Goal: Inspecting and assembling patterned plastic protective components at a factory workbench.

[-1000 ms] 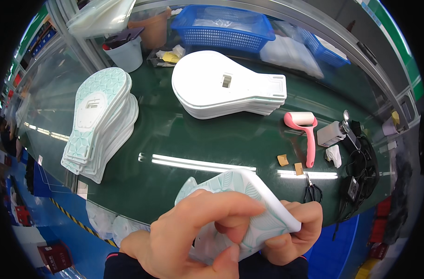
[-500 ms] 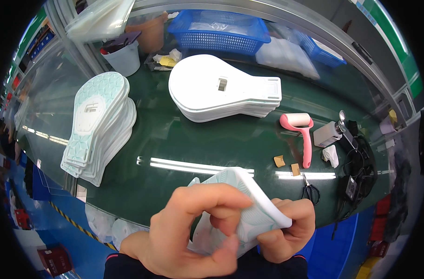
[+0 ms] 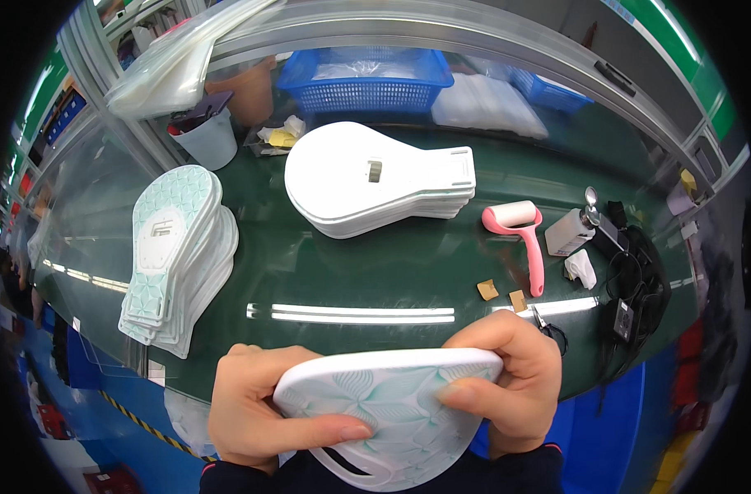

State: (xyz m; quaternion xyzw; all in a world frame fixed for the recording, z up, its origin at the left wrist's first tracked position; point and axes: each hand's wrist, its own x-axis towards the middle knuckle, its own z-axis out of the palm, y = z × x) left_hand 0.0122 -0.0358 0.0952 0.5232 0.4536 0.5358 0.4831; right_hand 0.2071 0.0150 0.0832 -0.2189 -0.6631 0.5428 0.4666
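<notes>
Close to me, both hands hold a rounded white plastic panel (image 3: 408, 420) with a mint-green leaf pattern and a dark slot near its lower edge. My left hand (image 3: 264, 407) grips its left side, thumb laid across the patterned face. At the right side my right hand (image 3: 511, 383) pinches the rim, thumb on the face and fingers behind. To the left stands a stack of similar mint-patterned, paddle-shaped panels (image 3: 178, 247). Beyond my hands lies a second stack of paddle-shaped panels (image 3: 342, 173), plain white side up.
At right are a pink-handled lint roller (image 3: 532, 247), a white pump bottle (image 3: 569, 233), crumpled tissue (image 3: 581, 269), scissors (image 3: 548, 329), brown scraps (image 3: 487, 289) and black cables (image 3: 639, 272). A blue basket (image 3: 363, 82), a grey-white bucket (image 3: 207, 140) and clear plastic bags (image 3: 487, 105) stand at the back.
The panel has turned from a steep tilt to lie wider across, patterned face toward me. My left hand has moved left and now grips its left edge; the right still holds the right side.
</notes>
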